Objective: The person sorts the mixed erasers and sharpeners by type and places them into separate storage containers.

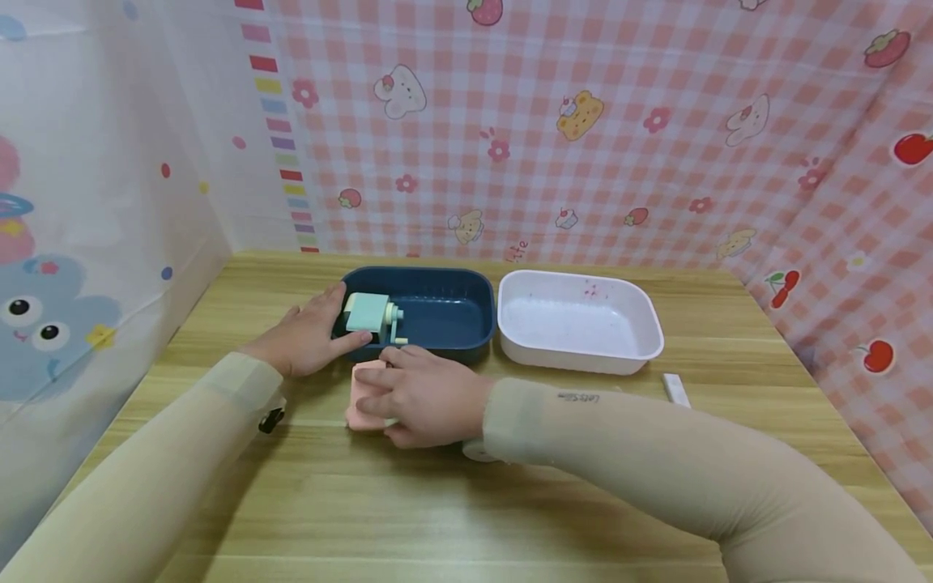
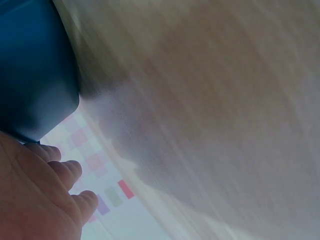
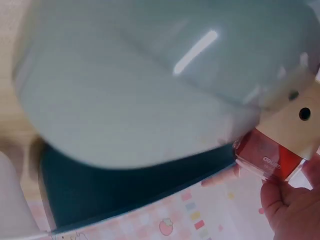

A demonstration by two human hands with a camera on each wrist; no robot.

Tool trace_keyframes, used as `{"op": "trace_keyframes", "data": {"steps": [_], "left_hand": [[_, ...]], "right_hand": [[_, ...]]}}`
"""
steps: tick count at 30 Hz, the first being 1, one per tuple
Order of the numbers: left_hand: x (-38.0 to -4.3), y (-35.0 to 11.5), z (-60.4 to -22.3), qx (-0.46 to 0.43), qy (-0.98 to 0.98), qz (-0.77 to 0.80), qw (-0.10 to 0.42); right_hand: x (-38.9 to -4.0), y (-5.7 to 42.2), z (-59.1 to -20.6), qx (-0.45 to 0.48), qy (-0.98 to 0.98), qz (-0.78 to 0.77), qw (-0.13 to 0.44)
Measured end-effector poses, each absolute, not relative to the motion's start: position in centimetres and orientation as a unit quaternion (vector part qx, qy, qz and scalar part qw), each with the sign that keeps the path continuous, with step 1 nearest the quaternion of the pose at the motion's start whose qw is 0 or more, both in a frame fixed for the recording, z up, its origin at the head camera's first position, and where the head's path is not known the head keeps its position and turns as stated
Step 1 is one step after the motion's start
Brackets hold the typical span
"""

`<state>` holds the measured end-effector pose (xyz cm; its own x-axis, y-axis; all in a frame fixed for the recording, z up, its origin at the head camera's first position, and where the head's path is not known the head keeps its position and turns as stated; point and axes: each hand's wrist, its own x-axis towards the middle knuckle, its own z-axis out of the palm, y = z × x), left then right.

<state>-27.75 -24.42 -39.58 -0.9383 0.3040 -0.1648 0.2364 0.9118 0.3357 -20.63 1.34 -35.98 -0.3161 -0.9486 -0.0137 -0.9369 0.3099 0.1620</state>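
Observation:
A mint-green crank pencil sharpener (image 1: 368, 312) sits at the left end of the dark blue bin (image 1: 459, 354). My left hand (image 1: 306, 332) rests against that bin's left end, thumb across the front corner near the mint sharpener. In front of the bin, my right hand (image 1: 433, 397) grips a pink pencil sharpener (image 1: 364, 405) from above. The right wrist view shows its see-through red drawer (image 3: 267, 155) between the fingers, below a cream panel (image 3: 295, 120) with black dots. A blurred grey-green rounded thing (image 3: 125, 100) fills much of that view; I cannot tell what it is.
To the right of the blue bin stands a white bin (image 1: 583, 356). A small white bar (image 1: 676, 390) lies on the wooden table (image 1: 350, 518), partly behind my right sleeve. Patterned cloth (image 1: 510, 121) hangs behind the table and along both sides.

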Motion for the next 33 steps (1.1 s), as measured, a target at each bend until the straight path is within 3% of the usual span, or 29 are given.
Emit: {"op": "trace_keyframes", "data": {"steps": [18,33], "left_hand": [[-28.1,-24.5,-39.8,0.133,0.972,0.159,0.113],[-28.1,-24.6,-39.8,0.142,0.972,0.157,0.106]], "right_hand": [[-21.9,3.9,-33.6,0.602,-0.774,0.017,0.198],[-25.6,6.1,-32.7,0.530,-0.831,0.032,0.163]]}}
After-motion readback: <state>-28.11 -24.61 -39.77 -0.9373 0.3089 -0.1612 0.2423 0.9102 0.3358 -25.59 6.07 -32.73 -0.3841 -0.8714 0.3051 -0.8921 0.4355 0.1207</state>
